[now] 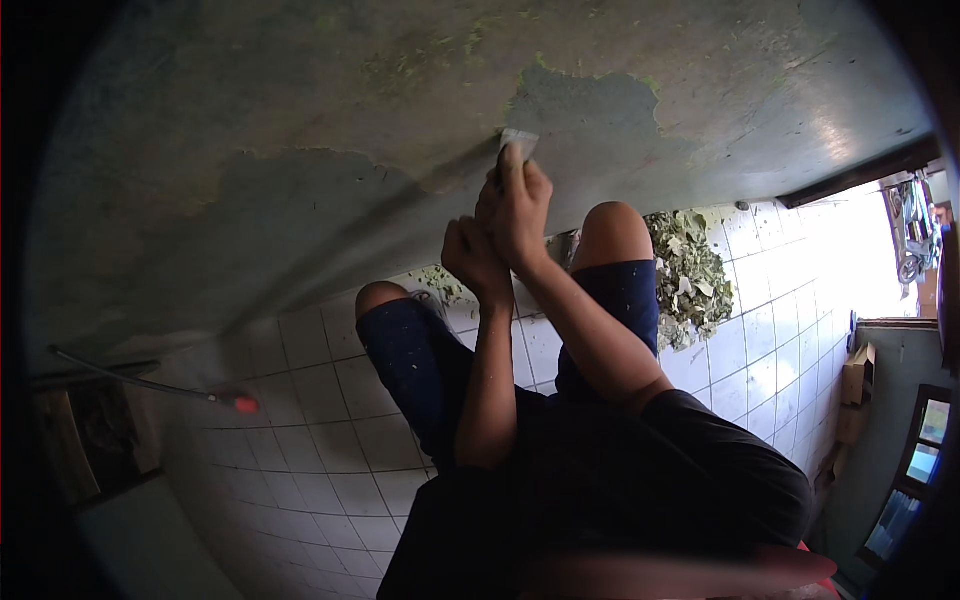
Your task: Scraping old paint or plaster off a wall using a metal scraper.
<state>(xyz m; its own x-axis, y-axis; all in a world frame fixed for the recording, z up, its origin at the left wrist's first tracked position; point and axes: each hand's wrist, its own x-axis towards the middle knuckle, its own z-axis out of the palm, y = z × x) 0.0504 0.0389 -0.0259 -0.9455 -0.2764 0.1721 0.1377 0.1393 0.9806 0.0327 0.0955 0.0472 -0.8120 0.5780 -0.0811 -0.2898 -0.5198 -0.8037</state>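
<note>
A paint scraper (519, 138) has its flat pale blade against the wall (590, 120), at the lower edge of a bare grey-blue patch. My right hand (522, 205) is closed round its dark handle, with a finger stretched toward the blade. Just below and to the left, my left hand (472, 262) is curled tight against the right one, in line with the handle; its grip is mostly hidden. Greenish, flaking paint with ragged edges surrounds the bare patches on the wall.
Peeled paint flakes (690, 280) lie heaped on the white tiled floor (350, 400) beside my right knee, with smaller bits between my legs. A grey hose with a red end (245, 404) sticks out at left. Cardboard boxes (857, 375) stand at far right, near a bright doorway.
</note>
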